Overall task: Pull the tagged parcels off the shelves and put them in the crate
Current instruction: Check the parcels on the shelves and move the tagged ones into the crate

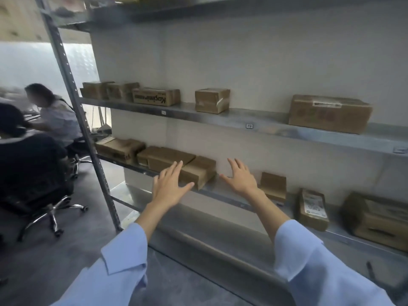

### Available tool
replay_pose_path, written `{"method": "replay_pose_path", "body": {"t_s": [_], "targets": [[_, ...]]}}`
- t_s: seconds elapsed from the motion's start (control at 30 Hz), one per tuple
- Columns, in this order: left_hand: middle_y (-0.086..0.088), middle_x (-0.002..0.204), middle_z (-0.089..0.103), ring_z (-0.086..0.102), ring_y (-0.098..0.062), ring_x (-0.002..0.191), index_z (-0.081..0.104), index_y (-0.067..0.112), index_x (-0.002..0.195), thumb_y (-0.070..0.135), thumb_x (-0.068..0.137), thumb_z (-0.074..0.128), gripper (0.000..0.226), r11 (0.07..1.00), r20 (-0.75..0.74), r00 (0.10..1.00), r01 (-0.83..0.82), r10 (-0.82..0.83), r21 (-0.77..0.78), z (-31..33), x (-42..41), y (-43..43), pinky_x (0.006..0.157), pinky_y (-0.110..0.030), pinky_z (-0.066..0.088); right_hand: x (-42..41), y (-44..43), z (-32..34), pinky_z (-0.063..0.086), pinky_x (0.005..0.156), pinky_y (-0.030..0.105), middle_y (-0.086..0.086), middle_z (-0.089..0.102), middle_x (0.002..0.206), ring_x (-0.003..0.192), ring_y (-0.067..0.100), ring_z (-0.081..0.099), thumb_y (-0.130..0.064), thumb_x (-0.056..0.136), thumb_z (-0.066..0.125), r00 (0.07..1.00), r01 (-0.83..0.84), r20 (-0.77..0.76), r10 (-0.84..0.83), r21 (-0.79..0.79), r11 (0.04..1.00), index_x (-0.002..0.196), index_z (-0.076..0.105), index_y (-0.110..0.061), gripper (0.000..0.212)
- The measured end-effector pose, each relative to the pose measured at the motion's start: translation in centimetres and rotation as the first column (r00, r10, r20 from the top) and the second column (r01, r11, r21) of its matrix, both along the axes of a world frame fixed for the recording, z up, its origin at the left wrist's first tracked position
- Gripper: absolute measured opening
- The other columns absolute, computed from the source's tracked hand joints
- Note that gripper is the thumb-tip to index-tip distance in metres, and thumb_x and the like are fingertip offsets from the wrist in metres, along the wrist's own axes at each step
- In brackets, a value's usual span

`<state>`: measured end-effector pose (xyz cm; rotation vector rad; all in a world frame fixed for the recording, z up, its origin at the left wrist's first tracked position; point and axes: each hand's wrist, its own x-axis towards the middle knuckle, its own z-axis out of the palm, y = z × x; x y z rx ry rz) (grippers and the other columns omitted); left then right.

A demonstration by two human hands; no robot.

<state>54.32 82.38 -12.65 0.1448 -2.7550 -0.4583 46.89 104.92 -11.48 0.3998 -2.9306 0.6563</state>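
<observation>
Brown cardboard parcels stand on grey metal shelves. On the lower shelf a small parcel sits at the front edge. My left hand is spread open just in front of its left side, holding nothing. My right hand is open to the right of that parcel, over bare shelf, fingers apart. Further right on the same shelf stand a small upright parcel and a parcel with a white label. No crate is in view.
The upper shelf carries several parcels, among them a printed box and a large box. A slanted shelf post stands at the left. Two seated people on office chairs are further left.
</observation>
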Motion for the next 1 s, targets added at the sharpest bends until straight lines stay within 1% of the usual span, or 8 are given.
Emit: {"method": "replay_pose_path", "body": {"t_s": [0.23, 0.4, 0.57, 0.73, 0.83, 1.0], "targets": [[0.008, 0.162, 0.015, 0.022, -0.02, 0.145, 0.015, 0.03, 0.155, 0.062, 0.089, 0.052, 0.082, 1.0, 0.067, 0.998, -0.015, 0.016, -0.002, -2.3, -8.5, -4.1, 0.112, -0.043, 0.021, -8.8, -4.2, -2.8, 0.027, 0.115, 0.044, 0.006, 0.014, 0.162, 0.148, 0.027, 0.016, -0.051, 0.097, 0.048, 0.997, -0.016, 0.07, 0.018, -0.036, 0.999, 0.155, 0.019, -0.023, 0.071], [0.007, 0.162, 0.016, 0.023, -0.02, 0.145, 0.015, 0.029, 0.155, 0.062, 0.089, 0.053, 0.083, 0.999, 0.121, 0.992, 0.023, -0.026, 0.028, -4.6, -13.7, -6.2, 0.113, -0.045, 0.022, -13.1, -6.1, -5.8, 0.025, 0.117, 0.044, 0.007, 0.013, 0.163, 0.149, 0.027, 0.014, -0.049, 0.097, 0.05, 0.991, -0.004, 0.134, 0.011, -0.055, 0.998, 0.156, 0.016, -0.022, 0.073], [0.009, 0.162, 0.016, 0.026, -0.02, 0.144, 0.015, 0.031, 0.155, 0.065, 0.085, 0.055, 0.087, 0.994, 0.174, 0.979, 0.096, -0.102, 0.042, -7.0, -19.9, -8.7, 0.114, -0.046, 0.022, -17.5, -8.1, -8.9, 0.025, 0.117, 0.045, 0.004, 0.009, 0.164, 0.15, 0.027, 0.012, -0.051, 0.096, 0.051, 0.978, 0.07, 0.201, -0.056, -0.066, 0.995, 0.156, 0.015, -0.024, 0.075], [0.008, 0.162, 0.017, 0.028, -0.022, 0.144, 0.016, 0.031, 0.155, 0.066, 0.082, 0.06, 0.092, 0.971, 0.252, 0.938, 0.227, -0.238, 0.072, -9.3, -25.9, -11.5, 0.114, -0.046, 0.024, -21.2, -11.0, -11.4, 0.024, 0.118, 0.047, 0.004, 0.007, 0.164, 0.151, 0.027, 0.007, -0.05, 0.094, 0.055, 0.952, 0.164, 0.274, -0.138, -0.074, 0.984, 0.156, 0.013, -0.024, 0.079], [0.007, 0.161, 0.02, 0.029, -0.023, 0.144, 0.015, 0.03, 0.155, 0.065, 0.082, 0.06, 0.092, 0.953, 0.309, 0.901, 0.281, -0.303, 0.116, -11.0, -28.5, -12.7, 0.115, -0.045, 0.025, -22.8, -13.1, -12.5, 0.025, 0.118, 0.046, 0.003, 0.006, 0.164, 0.15, 0.028, 0.009, -0.05, 0.092, 0.058, 0.928, 0.217, 0.329, -0.178, -0.086, 0.972, 0.156, 0.011, -0.026, 0.083], [0.002, 0.159, 0.024, 0.029, -0.025, 0.143, 0.016, 0.028, 0.155, 0.062, 0.083, 0.062, 0.092, 0.913, 0.345, 0.847, 0.351, -0.404, 0.209, -14.2, -30.8, -13.7, 0.116, -0.047, 0.024, -24.0, -15.7, -14.6, 0.027, 0.116, 0.045, 0.005, 0.008, 0.164, 0.149, 0.029, 0.014, -0.049, 0.09, 0.061, 0.907, 0.286, 0.358, -0.223, -0.134, 0.949, 0.155, 0.013, -0.031, 0.084]]}}
